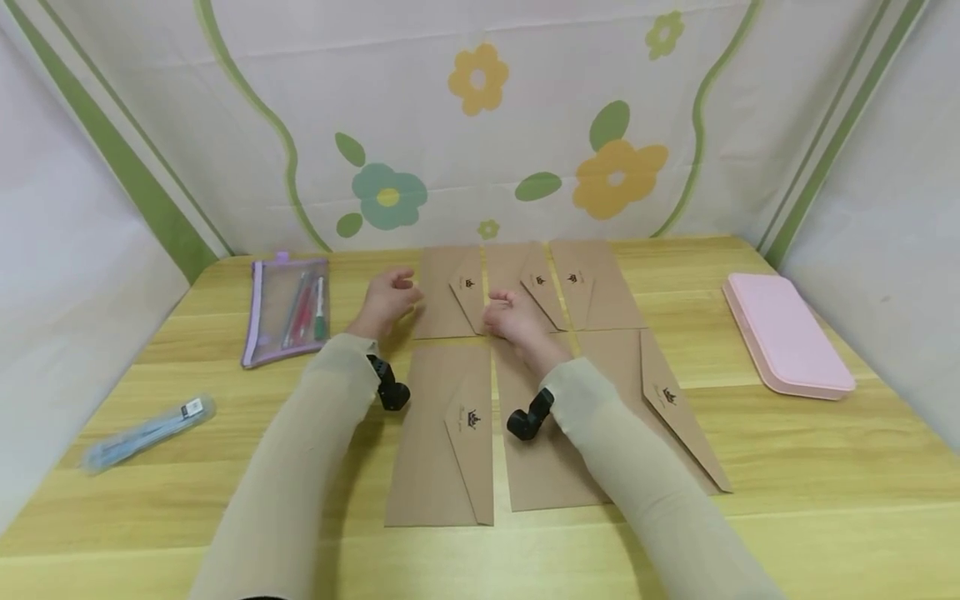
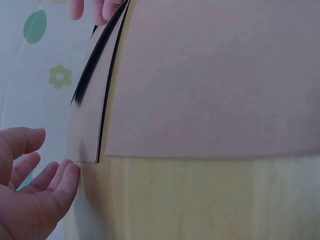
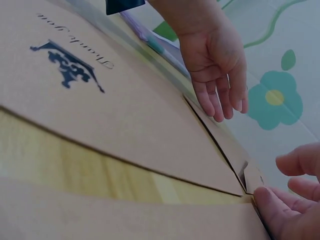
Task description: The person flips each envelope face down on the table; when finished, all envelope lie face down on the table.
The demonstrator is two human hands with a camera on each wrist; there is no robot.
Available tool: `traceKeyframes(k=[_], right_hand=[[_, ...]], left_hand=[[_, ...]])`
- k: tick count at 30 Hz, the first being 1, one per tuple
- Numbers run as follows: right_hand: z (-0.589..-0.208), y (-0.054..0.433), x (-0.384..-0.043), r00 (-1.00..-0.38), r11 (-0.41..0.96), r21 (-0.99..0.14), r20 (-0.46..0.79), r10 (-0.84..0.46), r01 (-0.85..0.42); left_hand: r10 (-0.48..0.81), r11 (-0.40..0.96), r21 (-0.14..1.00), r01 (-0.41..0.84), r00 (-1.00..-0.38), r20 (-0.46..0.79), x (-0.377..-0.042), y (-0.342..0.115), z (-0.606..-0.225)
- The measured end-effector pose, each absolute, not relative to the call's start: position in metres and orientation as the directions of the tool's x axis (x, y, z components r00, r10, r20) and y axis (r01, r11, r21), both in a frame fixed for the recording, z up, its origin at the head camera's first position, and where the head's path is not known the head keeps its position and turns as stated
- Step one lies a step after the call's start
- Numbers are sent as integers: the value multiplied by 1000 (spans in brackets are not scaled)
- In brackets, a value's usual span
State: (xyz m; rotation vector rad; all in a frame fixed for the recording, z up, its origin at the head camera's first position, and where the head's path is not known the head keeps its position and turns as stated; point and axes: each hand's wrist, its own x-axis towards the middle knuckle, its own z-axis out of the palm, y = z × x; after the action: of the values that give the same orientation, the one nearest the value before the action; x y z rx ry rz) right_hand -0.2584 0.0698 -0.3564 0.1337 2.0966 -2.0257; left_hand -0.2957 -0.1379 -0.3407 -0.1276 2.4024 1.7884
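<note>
Brown paper envelopes with crown prints lie in two rows. My left hand [image 1: 384, 303] is at the left edge of the back-left envelope [image 1: 437, 292], its fingers loosely bent and fingertips right at the edge. At that envelope's lower right corner is my right hand [image 1: 517, 321], fingertips close to the gap beside the back-middle envelope [image 1: 504, 268]. In the left wrist view, the left fingers [image 2: 65, 187] meet the envelope's corner, thumb apart. The right wrist view has the right index fingertip [image 3: 265, 197] at an envelope corner. Neither hand pinches anything.
A back-right envelope [image 1: 611, 287], a front-left envelope [image 1: 435, 437] and more envelopes under my right forearm fill the middle. Left are a purple-edged mesh pouch [image 1: 270, 312] with pens and a clear blue packet [image 1: 150, 435]. A pink case [image 1: 787, 329] lies right. A flowered curtain [image 1: 480, 150] backs the table.
</note>
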Motion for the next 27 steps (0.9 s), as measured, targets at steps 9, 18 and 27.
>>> traceKeyframes(k=[9, 18, 27], right_hand=[[-363, 60, -258, -983, 233, -964, -156, -95, 130], [-361, 54, -258, -990, 442, -895, -108, -93, 56], [-359, 54, -260, -983, 446, -892, -138, -117, 73]], left_hand=[[5, 366, 906, -213, -973, -231, -299, -135, -348], [-1, 265, 934, -240, -969, -248, -301, -139, -350], [-25, 179, 952, -247, -969, -247, -302, -144, -352]])
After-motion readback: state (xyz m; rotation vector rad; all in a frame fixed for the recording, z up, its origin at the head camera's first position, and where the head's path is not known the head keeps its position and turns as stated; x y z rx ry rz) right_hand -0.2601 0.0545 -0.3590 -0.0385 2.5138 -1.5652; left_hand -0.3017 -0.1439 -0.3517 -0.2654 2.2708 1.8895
